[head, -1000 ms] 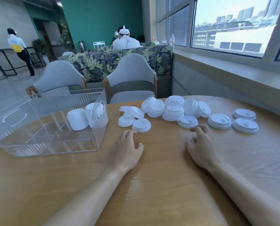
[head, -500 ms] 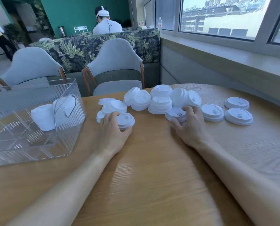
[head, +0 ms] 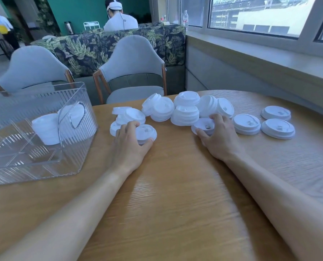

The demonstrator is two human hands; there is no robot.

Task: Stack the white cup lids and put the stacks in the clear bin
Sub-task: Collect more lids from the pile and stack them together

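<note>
- Bare tabletop point(head: 175, 194) nearest; both forearms reach out across it.
- Left hand point(head: 130, 147): grip closing around a flat lid point(head: 146, 132), thumb at its near rim, fingers over its left edge. Contact looks made; lift not begun.
- Right hand point(head: 219, 140): grip curled on another lid point(head: 204, 126), thumb at the near edge, fingers on the far side.
- Risk, left: a small heap point(head: 128, 115) touches the hand's far side; dragging the lid could scatter it.
- Risk, right: the middle pile point(head: 185, 112) leans just behind this lid, some lids on edge. Pulling the lower one out could topple them toward the table's far rim.
- Risk, general: thin lids, shallow pinch; a slip or a skewed nest seems likely if the two are joined off-centre.
- Three single lids point(head: 277, 128) lie flat to the right, apart from the pile.
- Bin point(head: 44, 166), far left, on the tabletop: clear, ribbed, with dividers. Two stacks point(head: 47, 129) of lids lie inside, near the right end; the rest is vacant.
</note>
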